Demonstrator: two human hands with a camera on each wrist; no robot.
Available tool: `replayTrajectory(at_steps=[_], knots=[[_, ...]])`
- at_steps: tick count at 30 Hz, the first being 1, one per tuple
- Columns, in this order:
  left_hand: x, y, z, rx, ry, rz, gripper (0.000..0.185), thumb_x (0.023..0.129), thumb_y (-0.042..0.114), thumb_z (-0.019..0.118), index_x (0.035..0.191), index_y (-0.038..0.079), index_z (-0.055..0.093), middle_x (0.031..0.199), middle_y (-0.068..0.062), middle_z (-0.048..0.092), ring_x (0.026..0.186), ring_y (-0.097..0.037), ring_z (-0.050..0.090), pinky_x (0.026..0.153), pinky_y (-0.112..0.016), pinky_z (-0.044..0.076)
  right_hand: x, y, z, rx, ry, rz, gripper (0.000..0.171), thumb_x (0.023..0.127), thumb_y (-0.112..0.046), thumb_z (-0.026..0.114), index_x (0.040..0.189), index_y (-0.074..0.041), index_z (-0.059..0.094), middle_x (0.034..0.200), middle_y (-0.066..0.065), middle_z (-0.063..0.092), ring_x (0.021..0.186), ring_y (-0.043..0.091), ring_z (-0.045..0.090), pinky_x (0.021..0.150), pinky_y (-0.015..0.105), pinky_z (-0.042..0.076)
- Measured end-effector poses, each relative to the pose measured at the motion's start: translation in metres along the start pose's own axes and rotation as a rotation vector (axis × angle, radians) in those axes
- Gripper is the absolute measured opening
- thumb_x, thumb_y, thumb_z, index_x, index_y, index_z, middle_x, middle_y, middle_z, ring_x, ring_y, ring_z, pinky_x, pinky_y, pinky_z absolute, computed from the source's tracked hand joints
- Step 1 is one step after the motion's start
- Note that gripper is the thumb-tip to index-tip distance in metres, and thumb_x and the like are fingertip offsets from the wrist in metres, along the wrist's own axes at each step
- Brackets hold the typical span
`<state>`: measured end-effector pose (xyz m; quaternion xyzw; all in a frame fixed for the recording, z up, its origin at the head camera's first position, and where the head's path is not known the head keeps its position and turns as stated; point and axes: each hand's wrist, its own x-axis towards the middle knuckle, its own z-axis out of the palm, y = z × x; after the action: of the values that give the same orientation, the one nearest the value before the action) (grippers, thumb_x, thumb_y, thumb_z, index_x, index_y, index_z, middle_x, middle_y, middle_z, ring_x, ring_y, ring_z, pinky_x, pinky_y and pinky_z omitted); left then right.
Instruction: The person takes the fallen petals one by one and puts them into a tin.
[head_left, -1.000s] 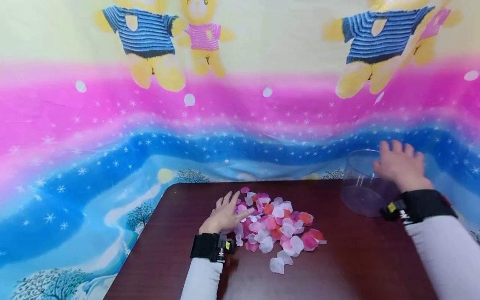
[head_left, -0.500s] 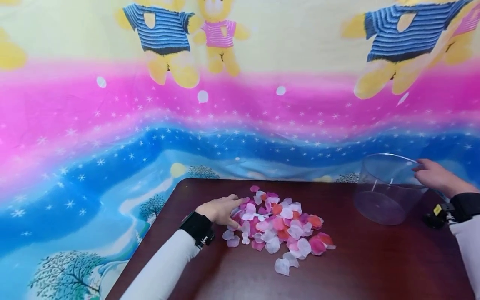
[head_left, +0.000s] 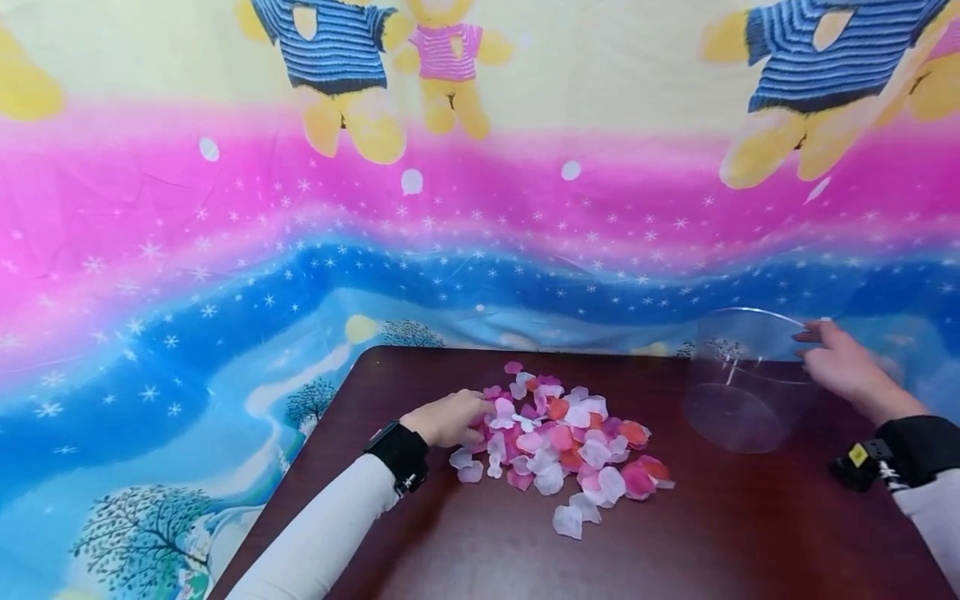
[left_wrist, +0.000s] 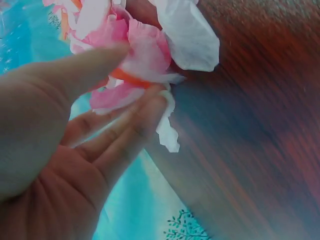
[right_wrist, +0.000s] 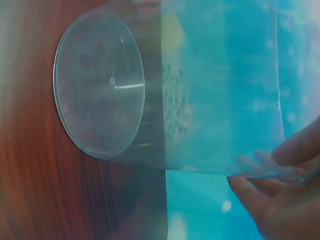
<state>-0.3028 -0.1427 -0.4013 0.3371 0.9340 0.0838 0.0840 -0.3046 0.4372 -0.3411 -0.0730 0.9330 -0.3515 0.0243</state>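
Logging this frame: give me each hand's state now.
Left hand: pinching petals.
Right hand: gripping the clear container by its rim.

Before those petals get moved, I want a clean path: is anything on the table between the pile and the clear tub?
Nothing visible. Bare table lies between the petal pile and the clear tub. The left hand grips petals; the right hand holds the tub's rim.

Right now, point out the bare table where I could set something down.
Bare wood lies along the near edge of the table, in front of the petals and the clear container, and at the far left corner behind the left hand. The middle is crowded with petals; the right hand holds the container's rim.
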Motion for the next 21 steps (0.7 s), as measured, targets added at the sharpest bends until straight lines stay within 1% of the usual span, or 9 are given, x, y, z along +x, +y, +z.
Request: replayTrajectory(at_steps=[1, 3, 4, 6, 9, 13, 16, 21], knots=[[0.001, -0.001, 0.0, -0.01, 0.016, 0.021, 0.024, 0.089, 0.013, 0.081, 0.112, 0.016, 0.073, 0.091, 0.0, 0.063, 0.085, -0.012, 0.059, 0.074, -0.022, 0.053, -0.003, -0.009, 0.005, -0.017, 0.012, -0.001, 0.066, 0.098, 0.001, 0.022, 0.152, 0.018, -0.013, 0.15, 0.049, 0.014, 0.133, 0.067, 0.026, 0.1, 0.069, 0.034], [0.001, -0.003, 0.001, -0.032, 0.044, 0.045, 0.013, 0.09, 0.01, 0.079, 0.102, 0.014, 0.074, 0.081, 0.003, 0.061, 0.076, -0.01, 0.056, 0.068, -0.019, 0.051, -0.007, -0.022, 0.014, -0.037, 0.03, -0.001, 0.065, 0.099, 0.0, 0.021, 0.152, 0.017, -0.012, 0.15, 0.048, 0.017, 0.133, 0.066, 0.027, 0.1, 0.069, 0.034], [0.0, -0.003, 0.001, -0.042, 0.055, 0.051, 0.01, 0.09, 0.01, 0.079, 0.098, 0.013, 0.074, 0.077, 0.004, 0.059, 0.074, -0.009, 0.055, 0.067, -0.019, 0.05, -0.008, -0.026, 0.018, -0.042, 0.043, -0.001, 0.066, 0.098, 0.0, 0.023, 0.153, 0.017, -0.01, 0.15, 0.047, 0.018, 0.133, 0.066, 0.028, 0.1, 0.069, 0.034], [-0.002, -0.005, 0.001, -0.062, 0.078, 0.064, 0.007, 0.091, 0.008, 0.078, 0.096, 0.012, 0.074, 0.076, 0.006, 0.06, 0.072, -0.008, 0.055, 0.066, -0.018, 0.05, -0.01, -0.033, 0.027, -0.053, 0.07, -0.009, 0.067, 0.097, 0.001, 0.025, 0.153, 0.019, -0.007, 0.149, 0.047, 0.022, 0.132, 0.065, 0.03, 0.097, 0.068, 0.035], [-0.008, -0.005, -0.002, -0.078, 0.108, 0.073, 0.011, 0.091, 0.007, 0.078, 0.101, 0.011, 0.076, 0.082, 0.003, 0.068, 0.075, -0.008, 0.059, 0.07, -0.018, 0.052, -0.014, -0.044, 0.039, -0.068, 0.095, -0.024, 0.064, 0.098, 0.001, 0.028, 0.152, 0.021, -0.001, 0.147, 0.046, 0.027, 0.131, 0.064, 0.034, 0.095, 0.067, 0.038], [-0.017, -0.005, -0.008, -0.083, 0.144, 0.085, 0.021, 0.09, 0.003, 0.077, 0.11, 0.009, 0.077, 0.095, -0.003, 0.074, 0.083, -0.01, 0.063, 0.078, -0.022, 0.055, -0.019, -0.063, 0.055, -0.085, 0.111, -0.032, 0.06, 0.102, -0.003, 0.027, 0.152, 0.021, 0.005, 0.145, 0.045, 0.032, 0.129, 0.063, 0.037, 0.097, 0.067, 0.037], [-0.022, -0.004, -0.013, -0.088, 0.151, 0.091, 0.022, 0.091, -0.001, 0.074, 0.111, 0.007, 0.076, 0.097, -0.005, 0.074, 0.083, -0.012, 0.062, 0.08, -0.025, 0.056, -0.024, -0.075, 0.065, -0.078, 0.104, -0.033, 0.058, 0.104, -0.006, 0.026, 0.153, 0.019, 0.007, 0.144, 0.044, 0.034, 0.128, 0.062, 0.039, 0.097, 0.066, 0.037], [-0.027, -0.004, -0.017, -0.093, 0.151, 0.1, 0.023, 0.093, -0.004, 0.069, 0.113, 0.006, 0.074, 0.094, -0.006, 0.072, 0.081, -0.013, 0.061, 0.081, -0.025, 0.056, -0.035, -0.093, 0.078, -0.051, 0.087, -0.035, 0.058, 0.104, -0.006, 0.028, 0.154, 0.018, 0.009, 0.146, 0.042, 0.037, 0.13, 0.061, 0.04, 0.096, 0.065, 0.04]])
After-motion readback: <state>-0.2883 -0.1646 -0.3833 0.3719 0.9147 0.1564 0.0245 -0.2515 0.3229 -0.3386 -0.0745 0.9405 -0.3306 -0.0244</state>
